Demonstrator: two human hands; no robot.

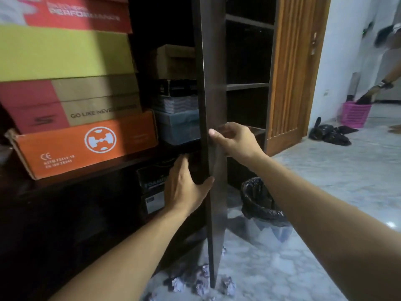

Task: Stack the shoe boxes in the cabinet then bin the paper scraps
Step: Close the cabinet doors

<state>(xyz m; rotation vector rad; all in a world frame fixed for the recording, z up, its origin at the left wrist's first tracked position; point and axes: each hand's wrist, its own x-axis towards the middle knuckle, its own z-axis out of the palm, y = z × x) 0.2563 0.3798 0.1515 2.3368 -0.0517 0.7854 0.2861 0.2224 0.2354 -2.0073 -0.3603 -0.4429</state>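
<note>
Shoe boxes are stacked on the left cabinet shelf: an orange box [86, 146] at the bottom, a pink-and-brown box [71, 103], a yellow box [65, 53] and a red box [76, 14] on top. Deeper in stands a second stack with a blue box [178, 127]. A black box [152, 181] sits on the lower shelf. The dark cabinet door [213, 83] stands edge-on towards me. My left hand [186, 187] holds its edge low down, thumb around the edge. My right hand [233, 140] grips the same edge higher up. Crumpled paper scraps [201, 281] lie on the floor by the door's foot.
A bin with a black liner [260, 205] stands on the marble floor just right of the door. Behind it are dark shelves [247, 85] and a wooden door [290, 72]. Far right, another person's arm reaches into a pink basket [355, 115]; black bags [329, 133] lie nearby.
</note>
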